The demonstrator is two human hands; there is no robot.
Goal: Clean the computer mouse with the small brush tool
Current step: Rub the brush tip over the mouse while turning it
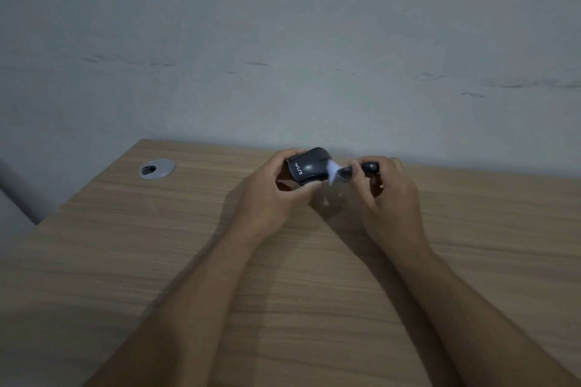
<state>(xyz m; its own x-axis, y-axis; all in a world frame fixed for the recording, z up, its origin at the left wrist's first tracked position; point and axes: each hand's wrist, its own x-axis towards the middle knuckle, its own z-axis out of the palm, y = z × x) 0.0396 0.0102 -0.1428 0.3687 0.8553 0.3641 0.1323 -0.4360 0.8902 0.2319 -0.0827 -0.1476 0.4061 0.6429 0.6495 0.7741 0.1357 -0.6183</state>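
A dark grey computer mouse (309, 165) with white lettering on its side is held just above the wooden desk (157, 261), tilted, near the desk's far edge. My left hand (270, 192) grips it from the left, thumb beneath and fingers over the far side. My right hand (386, 188) holds a small brush tool (349, 171) by its black handle. The brush's pale bristles splay against the right end of the mouse. Part of the handle is hidden inside my right fingers.
A round silver cable grommet (156, 169) is set into the desk at the far left. A grey wall (283, 41) rises straight behind the desk's back edge. The desk's left edge runs diagonally, with floor beyond it.
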